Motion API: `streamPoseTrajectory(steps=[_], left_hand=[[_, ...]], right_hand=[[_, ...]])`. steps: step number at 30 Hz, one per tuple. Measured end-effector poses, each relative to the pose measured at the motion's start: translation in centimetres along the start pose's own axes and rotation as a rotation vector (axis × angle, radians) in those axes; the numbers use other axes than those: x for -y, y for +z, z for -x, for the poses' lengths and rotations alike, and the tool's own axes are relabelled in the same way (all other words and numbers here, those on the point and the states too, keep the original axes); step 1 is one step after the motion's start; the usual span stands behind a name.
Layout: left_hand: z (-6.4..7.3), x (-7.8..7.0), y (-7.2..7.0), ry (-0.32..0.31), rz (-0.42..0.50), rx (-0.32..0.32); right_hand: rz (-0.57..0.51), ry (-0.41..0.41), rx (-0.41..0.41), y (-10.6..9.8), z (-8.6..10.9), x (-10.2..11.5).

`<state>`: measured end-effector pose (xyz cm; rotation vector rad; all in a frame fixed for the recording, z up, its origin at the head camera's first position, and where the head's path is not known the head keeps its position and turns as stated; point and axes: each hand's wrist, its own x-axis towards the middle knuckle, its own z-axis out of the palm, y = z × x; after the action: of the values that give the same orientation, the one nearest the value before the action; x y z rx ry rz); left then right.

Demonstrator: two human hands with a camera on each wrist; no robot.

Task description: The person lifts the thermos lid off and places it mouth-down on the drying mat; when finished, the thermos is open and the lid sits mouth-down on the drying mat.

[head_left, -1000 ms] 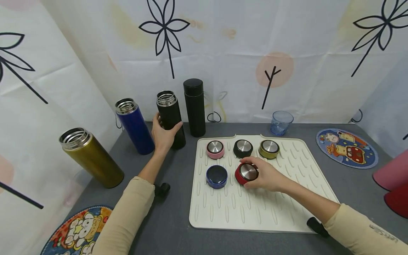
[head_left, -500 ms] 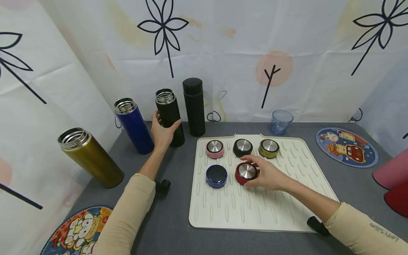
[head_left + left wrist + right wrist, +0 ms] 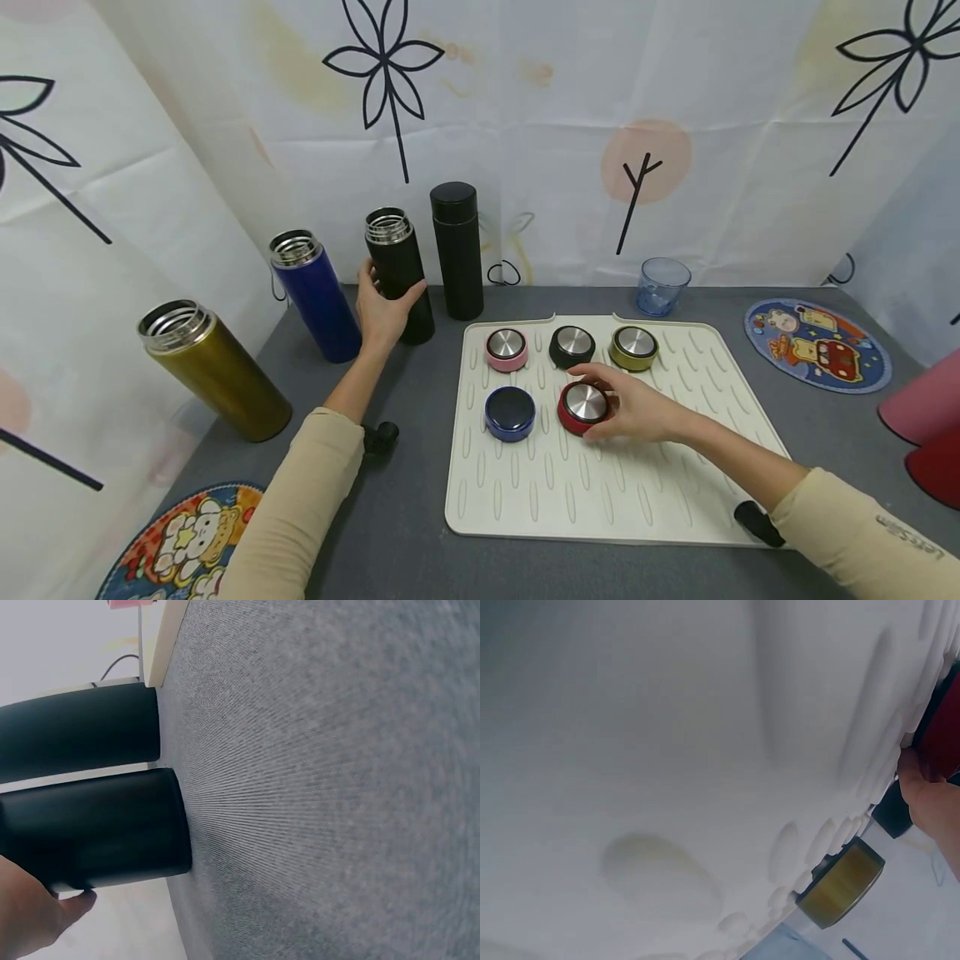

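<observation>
In the head view my left hand [image 3: 384, 312] grips an uncapped black thermos [image 3: 401, 275], its steel neck bare. The left wrist view shows this black thermos [image 3: 97, 829] standing on the table, part of the hand beside it. My right hand [image 3: 637, 407] holds a red lid [image 3: 583, 408] with a steel top, thumb and fingers around its side. It sits on a cream drying mat [image 3: 555, 508] near a blue lid [image 3: 510, 414], a black lid [image 3: 572, 346], a pink lid [image 3: 507, 350] and an olive lid [image 3: 633, 347]. The right wrist view shows only part of the red lid [image 3: 945, 727].
An open blue thermos [image 3: 318, 300] and an open gold thermos [image 3: 225, 379] stand on the left. Behind the mat are a capped black thermos [image 3: 457, 254] and a blue glass [image 3: 662, 287]. Pink [image 3: 926, 404] and red [image 3: 937, 471] objects enter at the right edge.
My right hand and the red lid have shifted very slightly to the right on the mat. The left hand still holds the black thermos in place.
</observation>
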<state>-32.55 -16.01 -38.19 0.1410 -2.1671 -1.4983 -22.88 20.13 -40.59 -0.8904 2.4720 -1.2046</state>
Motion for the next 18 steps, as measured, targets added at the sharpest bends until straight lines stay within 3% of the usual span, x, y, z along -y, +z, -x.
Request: streamPoseTrajectory(steps=[6, 18], left_hand=[[0.18, -0.29, 0.0, -0.008, -0.014, 0.001], [-0.32, -0.34, -0.11, -0.026, -0.049, -0.061]], right_hand=[[-0.031, -0.012, 0.005, 0.02, 0.02, -0.29], [-0.02, -0.006, 0.003, -0.04, 0.05, -0.3]])
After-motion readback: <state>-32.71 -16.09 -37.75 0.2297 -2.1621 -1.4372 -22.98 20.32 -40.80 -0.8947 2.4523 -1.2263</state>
